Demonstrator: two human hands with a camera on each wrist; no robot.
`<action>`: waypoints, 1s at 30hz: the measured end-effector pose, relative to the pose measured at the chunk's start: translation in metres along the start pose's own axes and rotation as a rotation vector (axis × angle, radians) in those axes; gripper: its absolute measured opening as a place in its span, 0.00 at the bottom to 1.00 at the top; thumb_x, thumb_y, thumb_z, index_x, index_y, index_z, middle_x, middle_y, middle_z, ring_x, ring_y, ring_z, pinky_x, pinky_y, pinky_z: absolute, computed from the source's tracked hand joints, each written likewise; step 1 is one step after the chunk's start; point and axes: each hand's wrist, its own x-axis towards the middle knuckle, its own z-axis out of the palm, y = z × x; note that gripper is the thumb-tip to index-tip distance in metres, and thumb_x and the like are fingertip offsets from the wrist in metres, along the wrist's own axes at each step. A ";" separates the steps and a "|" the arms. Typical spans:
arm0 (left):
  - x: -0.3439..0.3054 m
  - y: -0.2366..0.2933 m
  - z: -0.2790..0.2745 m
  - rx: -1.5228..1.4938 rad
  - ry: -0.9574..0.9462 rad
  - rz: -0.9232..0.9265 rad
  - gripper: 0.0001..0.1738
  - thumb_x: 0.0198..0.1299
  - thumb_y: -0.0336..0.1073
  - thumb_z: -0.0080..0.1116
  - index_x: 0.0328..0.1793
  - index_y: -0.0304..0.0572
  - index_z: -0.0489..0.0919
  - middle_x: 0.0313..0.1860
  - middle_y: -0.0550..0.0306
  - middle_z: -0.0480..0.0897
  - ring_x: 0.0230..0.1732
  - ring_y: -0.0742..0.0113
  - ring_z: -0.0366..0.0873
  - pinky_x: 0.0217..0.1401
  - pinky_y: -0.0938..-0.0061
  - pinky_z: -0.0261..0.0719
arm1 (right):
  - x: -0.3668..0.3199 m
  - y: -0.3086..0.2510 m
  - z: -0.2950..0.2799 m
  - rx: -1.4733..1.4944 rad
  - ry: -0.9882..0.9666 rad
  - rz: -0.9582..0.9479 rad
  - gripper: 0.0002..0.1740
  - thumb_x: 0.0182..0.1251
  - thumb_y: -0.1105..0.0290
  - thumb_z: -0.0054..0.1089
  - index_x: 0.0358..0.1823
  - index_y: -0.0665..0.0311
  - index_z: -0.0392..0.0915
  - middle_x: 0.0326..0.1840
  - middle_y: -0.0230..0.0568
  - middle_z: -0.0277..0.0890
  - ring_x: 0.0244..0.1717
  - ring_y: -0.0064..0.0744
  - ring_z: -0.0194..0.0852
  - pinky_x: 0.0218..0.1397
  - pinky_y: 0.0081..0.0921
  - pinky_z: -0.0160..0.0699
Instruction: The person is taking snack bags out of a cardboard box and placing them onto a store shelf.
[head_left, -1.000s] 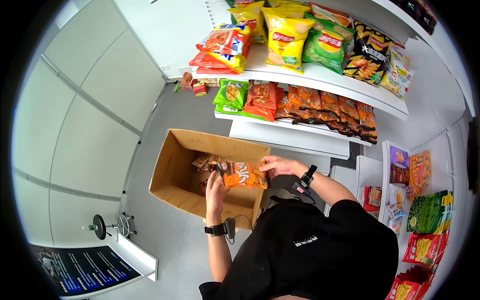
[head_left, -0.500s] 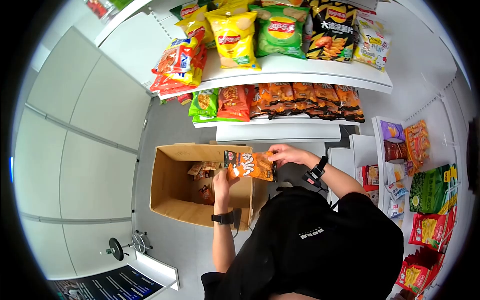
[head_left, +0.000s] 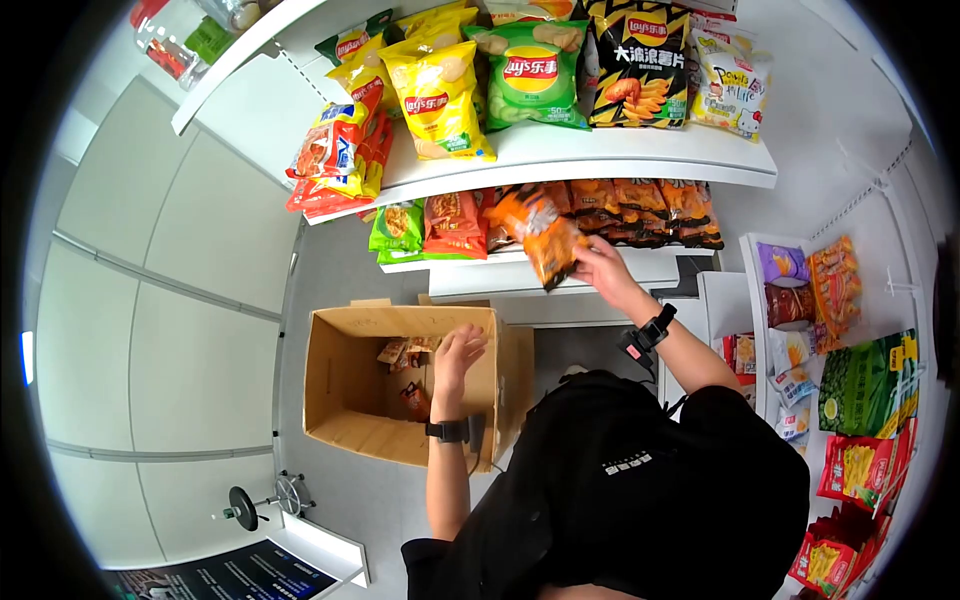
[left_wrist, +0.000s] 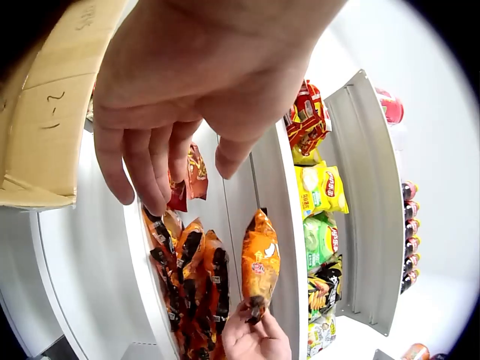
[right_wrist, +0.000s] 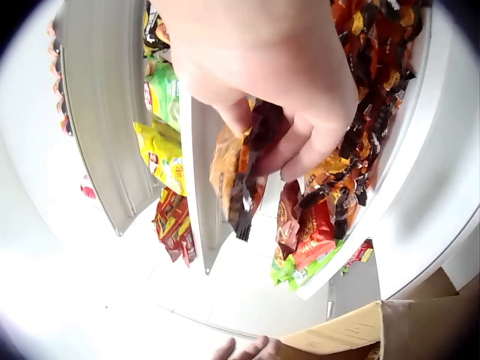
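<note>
My right hand pinches an orange-and-black snack bag by one end, tilted, in front of the lower shelf. In the left wrist view the same snack bag stands out beside a row of similar orange bags. Above the near side of a cardboard box is my left hand, holding nothing, its fingers loosely bent. Inside the box lie several small packets. Seen from the right wrist, my thumb and fingers close on the snack bag, hiding part of it.
The upper shelf carries several chip bags and overhangs the lower row. Beside the orange bags sit red bags and green bags. On the right, a side rack holds more snacks. A wheeled stool stands at lower left.
The snack bag was held in both hands over the box. My left hand has let go, and my right hand has carried the bag up to the lower shelf. The head view has shifted.
</note>
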 end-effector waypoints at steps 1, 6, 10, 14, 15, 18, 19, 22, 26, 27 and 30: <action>0.001 -0.002 0.001 0.023 0.012 -0.013 0.22 0.66 0.45 0.50 0.58 0.36 0.70 0.53 0.51 0.78 0.49 0.63 0.78 0.53 0.68 0.75 | 0.008 -0.004 -0.004 0.055 0.046 -0.045 0.13 0.64 0.67 0.56 0.47 0.63 0.68 0.43 0.39 0.73 0.40 0.31 0.76 0.49 0.31 0.77; 0.001 -0.006 0.007 0.032 0.014 -0.030 0.21 0.65 0.43 0.51 0.59 0.37 0.71 0.51 0.54 0.78 0.48 0.66 0.77 0.53 0.71 0.74 | 0.042 -0.032 -0.016 0.182 0.223 -0.180 0.13 0.63 0.69 0.57 0.45 0.64 0.66 0.47 0.42 0.69 0.44 0.38 0.72 0.52 0.35 0.79; -0.001 -0.004 0.010 0.030 0.029 -0.013 0.21 0.65 0.43 0.51 0.59 0.38 0.71 0.50 0.56 0.78 0.47 0.68 0.77 0.53 0.71 0.74 | 0.064 -0.040 -0.015 0.188 0.338 -0.196 0.18 0.63 0.69 0.59 0.49 0.68 0.63 0.48 0.45 0.65 0.44 0.40 0.72 0.48 0.31 0.82; -0.001 -0.003 0.006 0.018 0.044 0.000 0.23 0.64 0.43 0.51 0.60 0.35 0.70 0.51 0.53 0.78 0.47 0.67 0.77 0.52 0.73 0.74 | 0.077 -0.039 -0.009 0.230 0.390 -0.175 0.21 0.63 0.71 0.58 0.52 0.69 0.60 0.50 0.46 0.63 0.46 0.43 0.71 0.49 0.32 0.84; -0.002 -0.003 0.005 0.012 0.050 0.003 0.24 0.64 0.43 0.51 0.60 0.33 0.70 0.51 0.51 0.78 0.47 0.67 0.77 0.52 0.73 0.74 | 0.080 -0.037 -0.011 0.227 0.386 -0.173 0.21 0.63 0.71 0.58 0.53 0.69 0.60 0.51 0.46 0.63 0.47 0.43 0.71 0.50 0.32 0.84; -0.002 -0.006 0.001 0.002 0.061 0.000 0.24 0.64 0.43 0.51 0.60 0.33 0.70 0.51 0.50 0.78 0.47 0.67 0.77 0.52 0.74 0.74 | 0.090 -0.028 -0.019 0.229 0.330 -0.133 0.22 0.64 0.69 0.58 0.54 0.69 0.60 0.52 0.46 0.63 0.48 0.45 0.72 0.50 0.34 0.83; -0.002 -0.007 0.000 -0.003 0.066 -0.001 0.24 0.64 0.43 0.51 0.60 0.33 0.70 0.51 0.51 0.78 0.47 0.67 0.76 0.52 0.73 0.74 | 0.092 -0.027 -0.023 0.230 0.302 -0.115 0.23 0.64 0.68 0.58 0.55 0.69 0.60 0.52 0.47 0.63 0.48 0.46 0.73 0.50 0.34 0.83; -0.003 -0.009 -0.003 -0.011 0.080 -0.007 0.24 0.64 0.44 0.51 0.60 0.33 0.70 0.52 0.51 0.78 0.47 0.67 0.76 0.52 0.73 0.73 | 0.082 -0.034 -0.019 0.148 0.307 -0.064 0.23 0.65 0.65 0.57 0.55 0.67 0.61 0.54 0.47 0.62 0.46 0.46 0.75 0.49 0.35 0.83; -0.003 -0.011 -0.008 -0.019 0.096 -0.020 0.21 0.65 0.42 0.51 0.59 0.36 0.71 0.50 0.55 0.79 0.46 0.68 0.77 0.52 0.71 0.74 | 0.066 -0.047 -0.009 -0.031 0.337 0.041 0.21 0.65 0.64 0.57 0.55 0.63 0.63 0.48 0.49 0.68 0.41 0.42 0.77 0.43 0.31 0.83; -0.003 -0.010 -0.009 -0.025 0.097 -0.024 0.20 0.65 0.41 0.51 0.58 0.38 0.72 0.49 0.56 0.79 0.46 0.69 0.77 0.52 0.71 0.74 | 0.066 -0.048 -0.012 -0.054 0.341 0.084 0.20 0.65 0.64 0.57 0.54 0.62 0.63 0.46 0.49 0.69 0.40 0.41 0.78 0.41 0.30 0.83; -0.002 -0.010 -0.011 -0.017 0.097 -0.027 0.20 0.65 0.42 0.51 0.58 0.37 0.72 0.50 0.56 0.79 0.46 0.68 0.77 0.52 0.71 0.74 | 0.072 -0.044 -0.025 -0.024 0.303 0.098 0.20 0.66 0.64 0.57 0.54 0.61 0.63 0.39 0.49 0.72 0.38 0.39 0.78 0.38 0.28 0.82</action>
